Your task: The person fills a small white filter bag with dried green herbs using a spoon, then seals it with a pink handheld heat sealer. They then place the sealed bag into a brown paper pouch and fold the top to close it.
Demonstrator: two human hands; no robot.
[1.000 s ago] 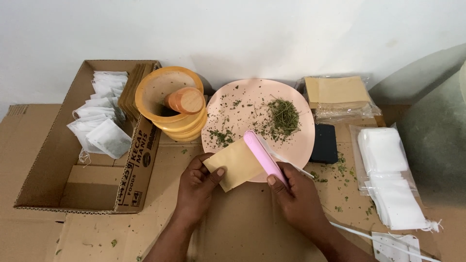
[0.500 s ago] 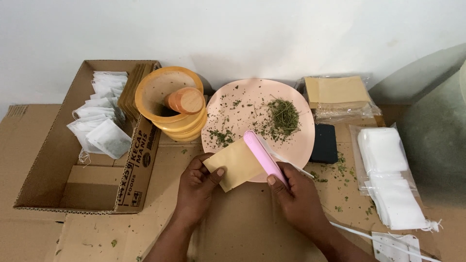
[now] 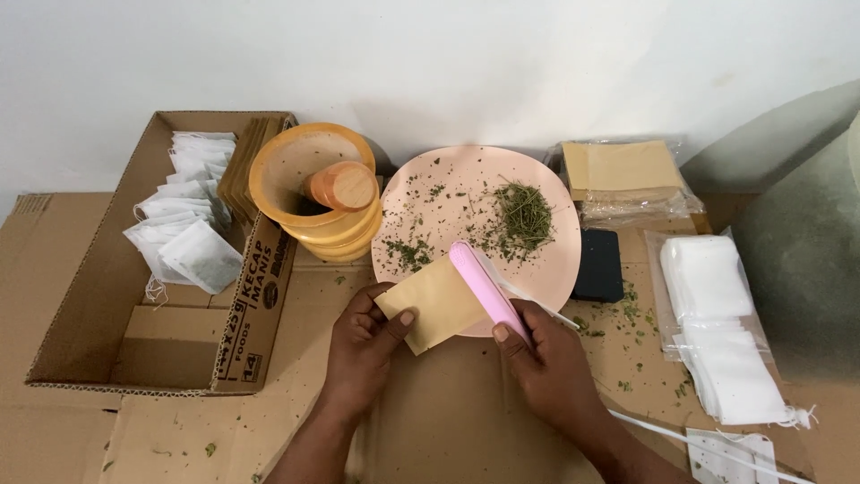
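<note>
The left hand point(image 3: 365, 345) comes up from the lower edge, palm turned inward, thumb on top and fingers curled beneath, pinching the lower left corner of a tan pouch point(image 3: 436, 302). The pouch lies tilted over the near rim of a pink plate point(image 3: 546, 193), its right edge caught in a pink sealer point(image 3: 488, 291). The right hand point(image 3: 548, 358) reaches in from the lower right, knuckles up, fingers wrapped around the sealer's near end with the thumb pressed along its side; the sealer slants up and to the left across the plate's rim. A white cord point(image 3: 681, 433) trails off past the right wrist. Dried green herbs point(image 3: 524, 211) are scattered on the plate. Left of it stands an orange mortar point(image 3: 313, 193), beside a cardboard box point(image 3: 98, 314) of white sachets point(image 3: 184, 233).
</note>
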